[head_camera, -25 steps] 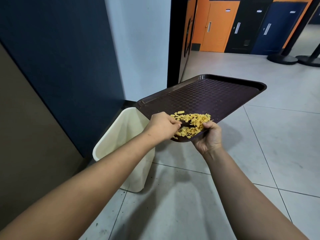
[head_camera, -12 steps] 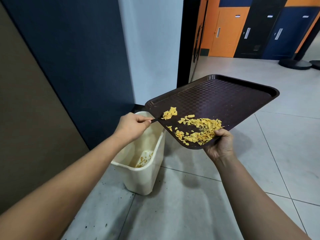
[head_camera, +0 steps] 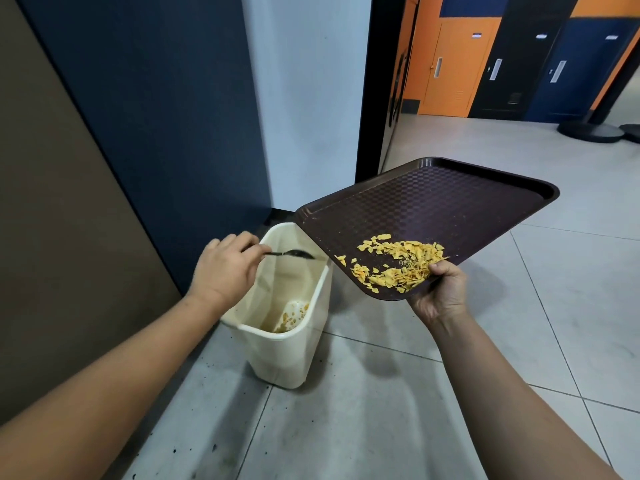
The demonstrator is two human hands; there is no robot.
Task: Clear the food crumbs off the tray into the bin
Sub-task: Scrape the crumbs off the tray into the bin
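Note:
My right hand (head_camera: 441, 294) grips the near corner of a dark brown tray (head_camera: 433, 209), thumb on top, with the tray tilted down toward the left. A heap of yellow crumbs (head_camera: 398, 263) lies on the tray just in front of that thumb. My left hand (head_camera: 225, 268) holds a dark spoon (head_camera: 294, 253) by its handle, the bowl hanging empty over the open cream bin (head_camera: 294, 355). Some yellow crumbs (head_camera: 291, 317) lie at the bottom of the bin. The tray's left corner overhangs the bin's far rim.
The bin stands on grey floor tiles against a dark blue wall (head_camera: 156, 116), beside a brown panel (head_camera: 52, 237). A black door frame (head_camera: 370, 81) rises behind the tray. Orange and dark doors (head_camera: 457, 64) and black stand bases (head_camera: 592, 131) are far back.
My left hand has swept the spoon left off the tray to over the bin. The small clump of crumbs seen by the spoon half a second ago is gone from the tray.

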